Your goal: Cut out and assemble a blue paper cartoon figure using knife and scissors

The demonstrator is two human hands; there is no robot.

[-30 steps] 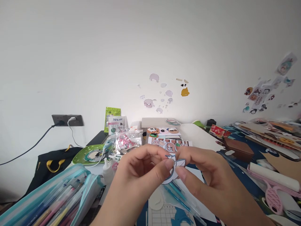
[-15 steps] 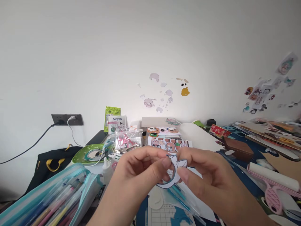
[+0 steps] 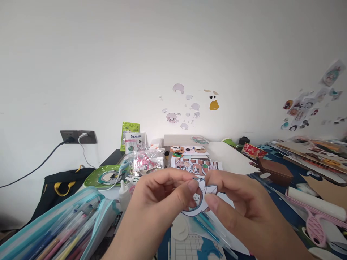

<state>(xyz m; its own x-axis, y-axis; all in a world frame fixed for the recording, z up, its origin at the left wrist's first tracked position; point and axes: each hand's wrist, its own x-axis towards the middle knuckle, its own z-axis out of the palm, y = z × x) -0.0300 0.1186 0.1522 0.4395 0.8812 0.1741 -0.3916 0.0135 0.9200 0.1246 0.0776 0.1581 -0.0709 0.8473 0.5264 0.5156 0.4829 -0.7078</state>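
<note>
Between my two hands is a white paper cutout point(image 3: 204, 206) with dark blue outlines, a rounded opening and pointed tips. My left hand point(image 3: 159, 206) pinches its left side between thumb and fingers. My right hand point(image 3: 238, 206) grips the right side, thumb in front and fingers behind, so parts of the cutout are hidden. Beneath the hands lie a blue pen point(image 3: 207, 229) in clear plastic and a white gridded sheet point(image 3: 187, 249) with a blue paper piece point(image 3: 208, 249) on it. A round white disc point(image 3: 179, 229) rests by the grid.
To the left stand a teal pencil case point(image 3: 62, 224) full of pens, a white squeeze bottle point(image 3: 124, 196) and a green tray point(image 3: 90, 178). Sticker sheets point(image 3: 196, 166) lie behind my hands. A pink lint roller point(image 3: 316, 216) and a brown box point(image 3: 275, 171) sit to the right.
My hands stay almost in place, both still pinching the cutout. The cutout has tilted very slightly, and the whole view has shifted a little.
</note>
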